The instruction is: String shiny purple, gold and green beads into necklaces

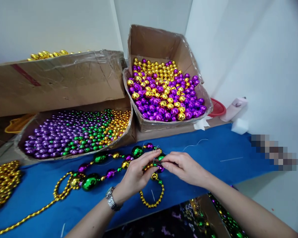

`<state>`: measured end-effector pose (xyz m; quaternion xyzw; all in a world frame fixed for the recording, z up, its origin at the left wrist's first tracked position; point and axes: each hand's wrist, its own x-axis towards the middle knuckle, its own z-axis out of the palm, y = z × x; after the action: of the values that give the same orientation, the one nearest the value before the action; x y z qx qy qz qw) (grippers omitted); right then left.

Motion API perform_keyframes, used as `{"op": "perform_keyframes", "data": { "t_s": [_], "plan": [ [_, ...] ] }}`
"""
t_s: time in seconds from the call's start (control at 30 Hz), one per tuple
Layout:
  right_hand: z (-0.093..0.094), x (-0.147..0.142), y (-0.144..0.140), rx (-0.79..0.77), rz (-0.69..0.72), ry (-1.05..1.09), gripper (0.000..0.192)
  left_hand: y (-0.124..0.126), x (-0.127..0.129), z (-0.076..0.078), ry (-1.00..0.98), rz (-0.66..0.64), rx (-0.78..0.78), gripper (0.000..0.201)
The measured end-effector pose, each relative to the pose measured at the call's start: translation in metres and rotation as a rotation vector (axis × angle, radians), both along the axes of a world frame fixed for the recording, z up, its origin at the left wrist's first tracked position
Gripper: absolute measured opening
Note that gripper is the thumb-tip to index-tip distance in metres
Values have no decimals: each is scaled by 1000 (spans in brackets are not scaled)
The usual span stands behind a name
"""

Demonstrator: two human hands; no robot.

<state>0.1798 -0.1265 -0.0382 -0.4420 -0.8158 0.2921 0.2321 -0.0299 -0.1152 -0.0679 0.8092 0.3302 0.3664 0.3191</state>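
My left hand, with a metal watch on its wrist, closes its fingers around part of a bead necklace. The necklace carries green, purple and gold beads of mixed sizes and lies across the blue cloth. My right hand pinches a small dark metal tool; its tip is at the left fingertips, against the necklace, and its kind is unclear. Below the hands hangs a loop of small gold beads. A thin clear thread trails off behind my right hand.
Behind the cloth stand a carton of gold and purple beads and a lower carton of purple, green and gold ones. Gold bead strands pile up at left. A red basin and a white block sit at right.
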Motion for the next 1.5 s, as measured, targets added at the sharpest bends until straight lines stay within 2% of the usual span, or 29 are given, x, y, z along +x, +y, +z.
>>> {"op": "perform_keyframes", "data": {
  "t_s": [0.13,0.23,0.37,0.47,0.53,0.63,0.77,0.9,1.0,1.17,1.33,1.43,1.5],
  "plan": [
    [-3,0,-4,-20,-20,59,23,-1,2,-1,-18,13,-46,47],
    [-16,17,-2,8,-135,33,27,0,1,2,-96,38,-138,45],
    [-55,69,4,60,-410,-171,28,2,-6,19,-271,140,-293,47],
    [-90,111,0,45,-584,-336,24,5,-14,34,-371,211,-290,52],
    [-106,131,-7,43,-654,-416,25,7,-15,40,-417,224,-291,53],
    [-116,142,-18,55,-670,-471,28,7,-11,39,-424,225,-349,51],
    [-116,140,-31,38,-523,-470,25,6,-4,22,-399,235,-463,47],
    [-117,132,-37,12,-422,-440,29,10,-5,3,-400,102,-561,49],
    [-111,121,-33,-10,-372,-364,26,14,-8,-5,-395,37,-615,49],
    [-81,85,-17,-67,-233,-134,32,15,-10,-3,-382,-21,-682,48],
    [-54,48,1,-216,-84,67,36,13,-8,3,-415,-109,-749,51],
    [-35,31,14,-289,5,173,31,14,-8,4,-428,-146,-780,51],
    [-21,22,23,-267,95,161,26,16,-9,4,-438,-150,-787,51]
  ]
}}
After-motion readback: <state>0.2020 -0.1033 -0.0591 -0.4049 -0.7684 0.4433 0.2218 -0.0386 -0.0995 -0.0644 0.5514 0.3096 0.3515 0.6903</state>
